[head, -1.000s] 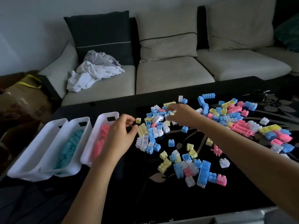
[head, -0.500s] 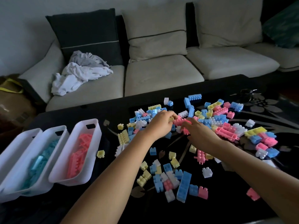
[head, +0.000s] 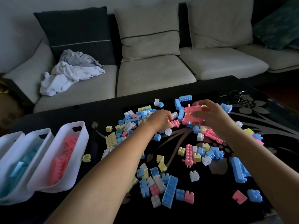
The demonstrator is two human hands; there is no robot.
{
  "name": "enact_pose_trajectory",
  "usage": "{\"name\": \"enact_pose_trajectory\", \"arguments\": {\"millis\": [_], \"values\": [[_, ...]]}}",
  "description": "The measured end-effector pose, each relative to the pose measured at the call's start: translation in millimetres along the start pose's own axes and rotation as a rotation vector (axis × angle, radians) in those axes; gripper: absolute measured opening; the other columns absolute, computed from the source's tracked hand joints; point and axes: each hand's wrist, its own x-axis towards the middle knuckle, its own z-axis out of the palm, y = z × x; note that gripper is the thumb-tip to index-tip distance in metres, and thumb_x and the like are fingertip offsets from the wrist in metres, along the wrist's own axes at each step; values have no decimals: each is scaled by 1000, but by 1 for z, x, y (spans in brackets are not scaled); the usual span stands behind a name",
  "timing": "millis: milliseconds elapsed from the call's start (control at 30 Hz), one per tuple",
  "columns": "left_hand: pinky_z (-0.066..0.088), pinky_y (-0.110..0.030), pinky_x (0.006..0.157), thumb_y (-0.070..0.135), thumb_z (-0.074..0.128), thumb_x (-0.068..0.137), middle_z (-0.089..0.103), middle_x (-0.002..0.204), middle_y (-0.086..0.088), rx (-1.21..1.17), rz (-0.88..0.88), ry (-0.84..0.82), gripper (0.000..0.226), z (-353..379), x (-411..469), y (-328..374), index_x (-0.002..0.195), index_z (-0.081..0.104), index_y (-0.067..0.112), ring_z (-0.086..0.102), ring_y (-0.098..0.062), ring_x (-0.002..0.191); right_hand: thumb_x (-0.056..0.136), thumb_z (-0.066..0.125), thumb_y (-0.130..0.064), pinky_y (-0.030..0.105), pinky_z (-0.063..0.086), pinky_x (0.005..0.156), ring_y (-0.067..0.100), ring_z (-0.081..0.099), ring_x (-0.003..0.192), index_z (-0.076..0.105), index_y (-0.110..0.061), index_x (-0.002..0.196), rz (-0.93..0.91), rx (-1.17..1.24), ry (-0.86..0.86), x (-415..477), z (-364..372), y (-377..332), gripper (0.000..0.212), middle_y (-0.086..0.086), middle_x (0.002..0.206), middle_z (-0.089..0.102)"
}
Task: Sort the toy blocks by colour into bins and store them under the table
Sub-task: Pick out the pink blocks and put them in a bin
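Both hands in the block pile, pink pieces gripped.

Your left hand (head: 159,119) pinches a pink block (head: 174,122); your right hand (head: 210,116) clutches several pink blocks (head: 192,109), fingertips partly hidden. Loose blocks (head: 169,188) litter the black table (head: 210,199); the pink bin (head: 59,159) sits left, and the outermost bin (head: 8,143) is cut off.

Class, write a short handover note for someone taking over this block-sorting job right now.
Left hand: closed on a pink block in the pile.
Right hand: holding pink blocks lifted above the table.
Done: some pink in the nearest bin, blue in the middle bin.
Left: most blocks lie unsorted; the third bin looks empty; nothing is stored yet.
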Motion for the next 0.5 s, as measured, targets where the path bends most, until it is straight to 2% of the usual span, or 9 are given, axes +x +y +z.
{"name": "enact_pose_trajectory", "arguments": {"millis": [67,167,200,267,333,367,433,500], "values": [[48,-33,88,28,68,83,63,114,-2,22,-4,-36,30,2,1,0,111,62,17,59,-18,103,89,55,2,25,59,62,23,66,85,56,-6,113,84,264,10,2,-10,-1,25,14,109,62],[48,-34,88,29,67,84,60,112,-1,36,8,-48,26,4,-1,0,106,62,17,58,-17,102,90,53,-2,24,58,64,26,65,98,57,-4,113,166,432,-10,7,-18,5,24,21,117,60],[47,-31,85,29,66,84,59,111,-1,28,17,-25,25,3,-2,0,105,62,17,58,-17,101,91,53,-3,22,57,63,24,66,96,56,-1,117,188,485,-25,8,-18,5,26,21,117,61],[45,-27,78,31,65,85,59,108,0,-36,34,59,24,-3,-8,4,104,63,17,59,-15,95,91,53,-4,16,53,54,14,69,73,57,1,113,234,574,-37,7,-14,4,23,15,99,68],[46,-23,73,36,64,86,61,99,3,-214,17,175,28,-15,-18,10,104,63,15,60,-11,87,88,56,-5,12,45,45,6,61,52,60,-2,99,298,623,-36,4,-10,3,12,6,72,67],[47,-20,71,36,65,86,61,95,6,-338,-14,230,29,-22,-25,12,104,63,14,60,-7,83,84,60,-8,12,42,44,5,55,48,60,-4,94,329,636,-38,3,-8,3,11,3,65,63],[49,-19,71,30,66,85,64,93,7,-577,-93,305,24,-39,-41,10,104,63,16,61,-5,81,74,67,-14,12,38,41,5,47,48,60,-5,92,367,650,-51,1,-2,5,21,4,70,58],[53,-27,76,25,65,87,67,95,1,-837,-172,328,18,-55,-62,-2,103,62,17,65,-12,86,74,66,-17,12,32,33,3,42,41,57,-5,96,380,666,-89,-3,4,5,26,5,74,57]]}}
